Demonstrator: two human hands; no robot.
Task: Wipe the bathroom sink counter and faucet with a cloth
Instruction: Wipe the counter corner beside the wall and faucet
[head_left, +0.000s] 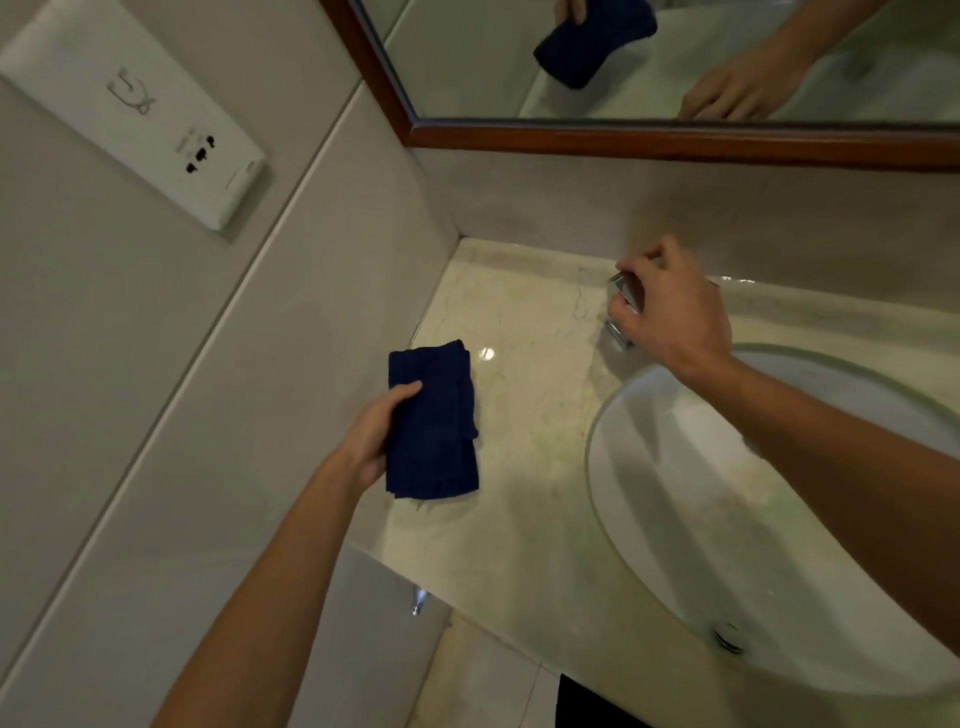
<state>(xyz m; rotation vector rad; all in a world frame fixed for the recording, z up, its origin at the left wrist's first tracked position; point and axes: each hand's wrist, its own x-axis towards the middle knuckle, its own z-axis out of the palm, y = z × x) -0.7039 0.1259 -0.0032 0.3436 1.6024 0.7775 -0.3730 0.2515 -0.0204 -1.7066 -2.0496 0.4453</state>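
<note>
A: What does the left hand (376, 439) have?

B: A folded dark blue cloth (432, 421), ribbed and soft-looking, roughly rectangular. The thumb lies across its top face and the fingers curl underneath, so it is pinched along its left edge. It is at the left end of the counter (524, 415); I cannot tell whether its lower layers touch the stone.

A: And the right hand (670, 312)?

B: Fingers curled down around the faucet (621, 312), a shiny chrome piece with squared, angular edges at the far rim of the sink (649, 519). Most of it is hidden under the hand.

A: Surfaces?

B: The counter is glossy pale marble with faint veins and a bright glint just right of the cloth. The sink is smooth white ceramic, oval, with a metal drain (730, 636) at its near end.

A: Room to move?

B: The counter ends in a corner: a tiled wall to the left, a low stone backsplash at the far side, under a wood-framed mirror (675, 62). Bare marble lies between cloth and faucet. A white socket plate (135, 109) sits on the left wall, well apart.
</note>
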